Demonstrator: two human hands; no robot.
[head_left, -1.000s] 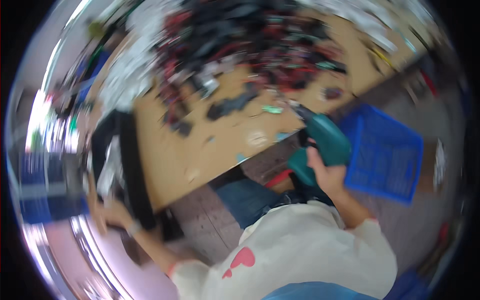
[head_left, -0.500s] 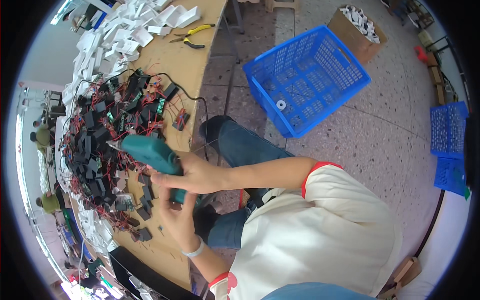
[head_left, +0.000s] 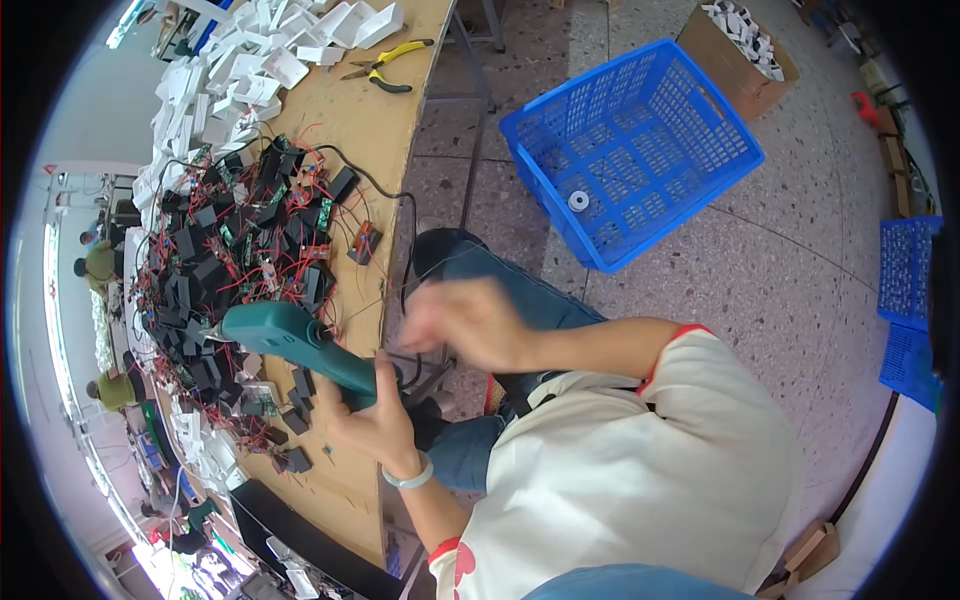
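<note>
1 green power tool [head_left: 275, 328], over table [head_left: 345, 485]; left hand [head_left: 378, 428] grasping handle [head_left: 350, 370]. Right hand [head_left: 468, 322], just off table edge, clear of tool: fingers blurred, can't tell state from here. 1 blue crate [head_left: 548, 185], right of table.

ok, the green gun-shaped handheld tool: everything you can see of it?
The green gun-shaped handheld tool has a smooth, plastic-looking body, a small grey tip and an angled handle. The bare left hand holds it by the handle, tip pointing picture-left over the heap of black blocks and red wires. The blurred bare right hand is apart from it. Whether it's running can't be told.
</note>
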